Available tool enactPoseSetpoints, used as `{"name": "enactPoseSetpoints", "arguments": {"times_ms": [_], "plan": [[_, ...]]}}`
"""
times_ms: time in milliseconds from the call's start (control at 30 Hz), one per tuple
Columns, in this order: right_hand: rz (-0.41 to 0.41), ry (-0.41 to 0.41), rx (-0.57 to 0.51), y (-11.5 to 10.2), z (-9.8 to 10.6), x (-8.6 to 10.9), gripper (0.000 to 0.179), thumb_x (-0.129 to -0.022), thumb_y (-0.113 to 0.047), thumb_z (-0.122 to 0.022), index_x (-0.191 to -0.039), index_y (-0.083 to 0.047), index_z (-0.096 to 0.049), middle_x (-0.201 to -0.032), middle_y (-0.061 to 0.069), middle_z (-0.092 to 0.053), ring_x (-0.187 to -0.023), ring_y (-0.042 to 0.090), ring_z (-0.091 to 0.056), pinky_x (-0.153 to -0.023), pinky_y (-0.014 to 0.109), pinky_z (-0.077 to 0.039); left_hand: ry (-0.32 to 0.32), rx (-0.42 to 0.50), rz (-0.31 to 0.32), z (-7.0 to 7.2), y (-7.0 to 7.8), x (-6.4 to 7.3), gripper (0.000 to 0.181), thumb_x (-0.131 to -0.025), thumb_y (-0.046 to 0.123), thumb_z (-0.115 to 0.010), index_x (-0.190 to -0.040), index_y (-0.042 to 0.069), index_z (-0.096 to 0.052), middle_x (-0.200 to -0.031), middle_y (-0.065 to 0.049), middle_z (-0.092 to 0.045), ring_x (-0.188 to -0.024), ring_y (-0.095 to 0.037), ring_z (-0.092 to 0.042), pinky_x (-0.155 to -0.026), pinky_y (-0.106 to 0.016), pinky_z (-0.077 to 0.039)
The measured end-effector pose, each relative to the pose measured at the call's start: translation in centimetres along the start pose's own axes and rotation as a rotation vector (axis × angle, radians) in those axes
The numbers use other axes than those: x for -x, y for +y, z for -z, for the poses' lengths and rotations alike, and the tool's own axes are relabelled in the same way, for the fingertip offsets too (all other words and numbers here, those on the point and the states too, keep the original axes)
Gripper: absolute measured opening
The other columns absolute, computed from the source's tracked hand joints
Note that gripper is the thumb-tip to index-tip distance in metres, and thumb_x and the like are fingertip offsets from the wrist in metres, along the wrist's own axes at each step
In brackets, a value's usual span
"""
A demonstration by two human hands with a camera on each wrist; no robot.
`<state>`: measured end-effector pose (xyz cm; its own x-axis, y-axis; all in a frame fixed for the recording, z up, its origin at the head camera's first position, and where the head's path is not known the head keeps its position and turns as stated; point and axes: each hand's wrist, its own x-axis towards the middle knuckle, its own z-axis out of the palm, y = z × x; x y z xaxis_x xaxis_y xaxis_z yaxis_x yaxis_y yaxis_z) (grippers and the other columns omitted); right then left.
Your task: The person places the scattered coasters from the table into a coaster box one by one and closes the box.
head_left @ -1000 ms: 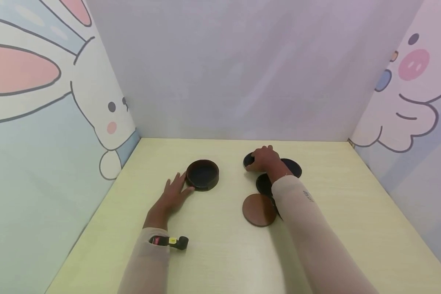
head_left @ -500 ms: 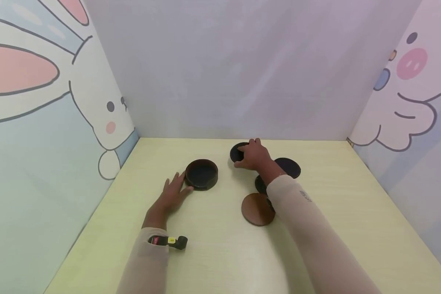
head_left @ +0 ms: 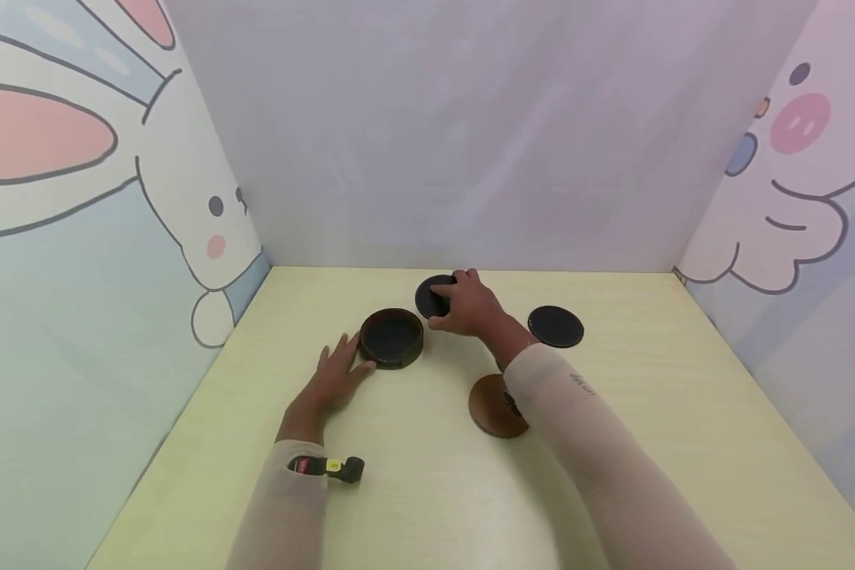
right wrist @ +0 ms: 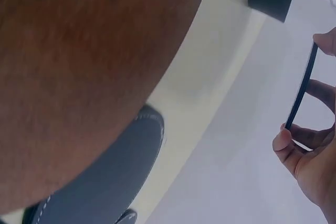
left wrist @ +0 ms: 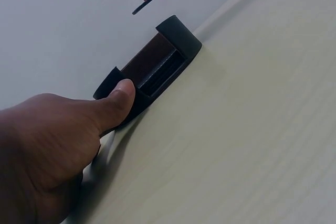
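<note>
A round dark coaster holder (head_left: 408, 358) with a cutout in its wall stands on the table. My left hand (head_left: 335, 376) is at its left side, index finger and thumb against the wall; the left wrist view shows the thumb on the wall (left wrist: 181, 35) beside the cutout, other fingers hidden. Above the table, just behind and right of the holder, my right hand (head_left: 469, 307) grips a black round coaster (head_left: 427, 298) by its edge. The right wrist view shows that coaster (right wrist: 301, 90) edge-on between thumb and fingers.
A black coaster (head_left: 556, 326) lies to the right on the pale table (head_left: 399, 499). A brown coaster (head_left: 492, 406) lies nearer, partly under the right sleeve (head_left: 577, 419), which hides other dark coasters. A grey wall (head_left: 470, 158) closes off the back.
My right hand has lifted the black coaster and carried it left, from beside the other coasters to close by the holder. The left hand and the holder have stayed in place.
</note>
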<state>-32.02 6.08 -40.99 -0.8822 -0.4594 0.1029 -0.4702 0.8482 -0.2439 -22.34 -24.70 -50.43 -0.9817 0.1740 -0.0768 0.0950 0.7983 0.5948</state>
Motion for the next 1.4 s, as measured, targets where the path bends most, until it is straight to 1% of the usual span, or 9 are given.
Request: {"name": "enactPoseSetpoints", "arguments": {"times_ms": [167, 367, 467, 600, 800, 1033, 1200, 1300, 1400], "plan": [[0.027, -0.004, -0.019, -1.5, -0.2, 0.0, 0.069, -0.096, -0.051, -0.075, -0.158, -0.026, -0.061, -0.162, 0.024, -0.048, -0.148, 0.042, -0.045, -0.104, 0.058, -0.06, -0.008, 0.002, 0.017, 0.0, 0.0, 0.1, 0.086, -0.112, 0.063, -0.045, -0.178, 0.021, -0.009, -0.185, -0.014, -0.011, -0.174, -0.039, 0.002, -0.139, -0.064, 0.008], [0.038, -0.017, -0.019, -3.5, -1.2, -0.5, 0.069, -0.094, -0.05, -0.073, -0.158, -0.026, -0.061, -0.159, 0.02, -0.051, -0.142, 0.037, -0.047, -0.103, 0.053, -0.061, -0.001, 0.012, 0.01, 0.1, 0.0, 0.2, 0.085, -0.111, 0.065, -0.045, -0.178, 0.027, -0.01, -0.185, -0.012, -0.014, -0.174, -0.039, 0.002, -0.139, -0.065, 0.009], [0.039, -0.032, -0.013, -4.5, -1.6, -0.7, 0.069, -0.095, -0.051, -0.073, -0.157, -0.027, -0.061, -0.157, 0.018, -0.053, -0.14, 0.036, -0.048, -0.102, 0.052, -0.062, -0.008, 0.013, 0.019, 0.1, -0.1, 0.2, 0.084, -0.111, 0.066, -0.045, -0.178, 0.029, -0.009, -0.186, -0.011, -0.012, -0.173, -0.04, 0.004, -0.138, -0.066, 0.009], [0.041, -0.061, 0.007, -5.8, -1.9, -0.9, 0.068, -0.095, -0.054, -0.073, -0.157, -0.027, -0.062, -0.155, 0.017, -0.056, -0.138, 0.034, -0.051, -0.1, 0.051, -0.063, -0.027, 0.009, 0.032, 0.2, -0.2, 0.2, 0.084, -0.112, 0.066, -0.043, -0.178, 0.029, -0.007, -0.186, -0.012, -0.008, -0.172, -0.043, 0.007, -0.138, -0.068, 0.007], [0.058, -0.093, 0.026, -7.4, -2.4, -1.1, 0.07, -0.096, -0.058, -0.073, -0.156, -0.024, -0.062, -0.151, 0.015, -0.061, -0.134, 0.033, -0.055, -0.099, 0.05, -0.063, -0.03, 0.001, 0.022, 0.5, 0.1, 0.2, 0.085, -0.113, 0.064, -0.043, -0.178, 0.023, -0.009, -0.185, -0.017, -0.007, -0.172, -0.047, 0.005, -0.138, -0.068, 0.006], [0.074, -0.107, 0.048, -8.2, -3.5, -1.3, 0.074, -0.096, -0.06, -0.072, -0.157, -0.021, -0.06, -0.148, 0.013, -0.063, -0.13, 0.031, -0.057, -0.101, 0.049, -0.062, -0.037, -0.02, 0.032, 0.4, 0.5, 0.2, 0.087, -0.113, 0.065, -0.04, -0.178, 0.018, -0.008, -0.185, -0.019, -0.006, -0.172, -0.046, 0.003, -0.139, -0.066, 0.007], [0.105, -0.078, 0.104, -8.4, -3.9, -1.2, 0.074, -0.095, -0.061, -0.072, -0.155, -0.019, -0.061, -0.143, 0.012, -0.068, -0.128, 0.032, -0.059, -0.107, 0.05, -0.057, -0.035, -0.024, 0.028, 0.4, 0.5, 0.1, 0.087, -0.112, 0.066, -0.04, -0.178, 0.017, -0.008, -0.185, -0.018, -0.008, -0.173, -0.043, 0.002, -0.139, -0.064, 0.008], [0.121, -0.067, 0.131, -8.4, -4.1, -1.1, 0.074, -0.095, -0.062, -0.072, -0.154, -0.019, -0.062, -0.141, 0.011, -0.07, -0.128, 0.032, -0.06, -0.108, 0.05, -0.056, -0.038, -0.023, 0.034, 0.4, 0.4, 0.1, 0.088, -0.112, 0.066, -0.041, -0.178, 0.017, -0.009, -0.185, -0.018, -0.009, -0.173, -0.043, 0.002, -0.139, -0.065, 0.007], [0.124, -0.067, 0.128, -8.5, -4.2, -1.1, 0.074, -0.095, -0.062, -0.073, -0.153, -0.019, -0.062, -0.14, 0.01, -0.07, -0.129, 0.031, -0.059, -0.108, 0.05, -0.055, -0.037, -0.024, 0.038, 0.4, 0.3, 0.0, 0.09, -0.111, 0.069, -0.04, -0.178, 0.017, -0.01, -0.185, -0.019, -0.01, -0.173, -0.044, 0.0, -0.139, -0.065, 0.006]]}}
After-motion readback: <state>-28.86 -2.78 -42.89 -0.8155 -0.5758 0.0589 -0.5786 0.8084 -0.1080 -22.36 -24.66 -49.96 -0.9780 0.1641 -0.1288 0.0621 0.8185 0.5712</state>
